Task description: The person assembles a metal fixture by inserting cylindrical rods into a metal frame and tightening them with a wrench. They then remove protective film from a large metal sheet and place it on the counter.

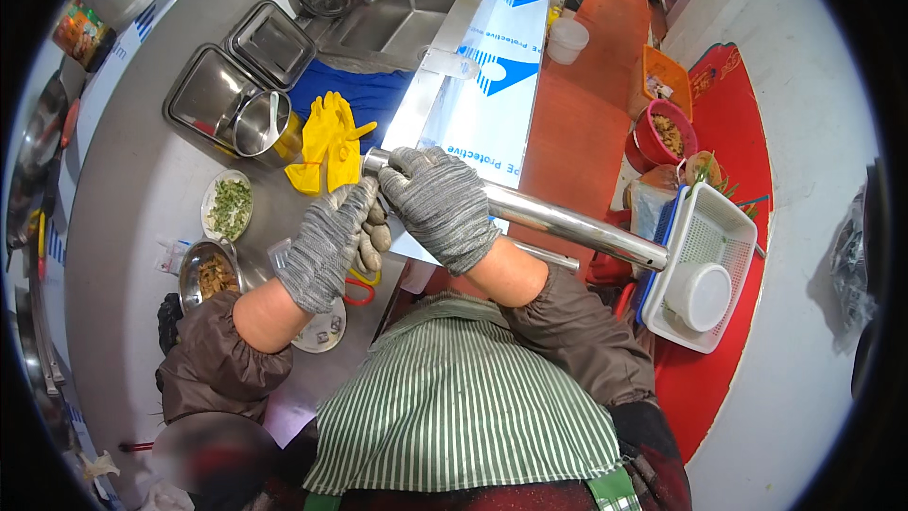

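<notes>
Grey knitted gloves with paler palms cover both my hands. My right hand [438, 203] is wrapped over a shiny metal tube [577, 222] near its left end. The tube slants down to the right, and its far end overlaps the baskets in the picture. A wider metal collar [375, 161] shows at the left end. Just below that collar is my left hand [336, 237], its fingers curled closed against the right hand; what lies inside them is hidden. A second, shorter stretch of metal tube [547, 254] shows beside my right wrist.
Yellow rubber gloves [331, 140], a steel pot [263, 123], a plate of chopped greens [228, 206], a steel bowl of food [209, 274] and red-handled scissors [359, 290] lie on the left counter. A sink [402, 14] is behind; a white basket [705, 232] and pink bucket [659, 135] stand right.
</notes>
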Available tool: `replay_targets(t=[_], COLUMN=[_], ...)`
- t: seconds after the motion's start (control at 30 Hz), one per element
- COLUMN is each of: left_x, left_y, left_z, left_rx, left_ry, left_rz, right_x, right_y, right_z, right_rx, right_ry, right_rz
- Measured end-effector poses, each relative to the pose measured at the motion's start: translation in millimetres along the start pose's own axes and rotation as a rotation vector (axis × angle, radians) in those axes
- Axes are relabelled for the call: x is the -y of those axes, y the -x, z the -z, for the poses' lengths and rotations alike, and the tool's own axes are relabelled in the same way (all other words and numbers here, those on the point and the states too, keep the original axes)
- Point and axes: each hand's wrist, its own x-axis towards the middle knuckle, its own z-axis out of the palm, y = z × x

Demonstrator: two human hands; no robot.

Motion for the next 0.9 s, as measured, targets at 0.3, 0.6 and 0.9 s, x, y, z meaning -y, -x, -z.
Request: replay_targets(t=[0.3,0.6,0.9], left_x=[-20,-18,27], left_y=[-15,-10,37], left_z=[0,2,-7], left_rx=[-0.17,-0.211,-0.386], left_ry=[-0.978,-1.72,-1.272], left_rz=[-0.476,-0.928,-0.773], right_x=[2,1,7], right_y=[2,4,27], right_z=[-3,-3,11], right_rx=[-0.059,-0.01,-0.125], right_ry=[-0.072,-0.09,-0.215], right_rz=[-0.083,-0.102,0.197])
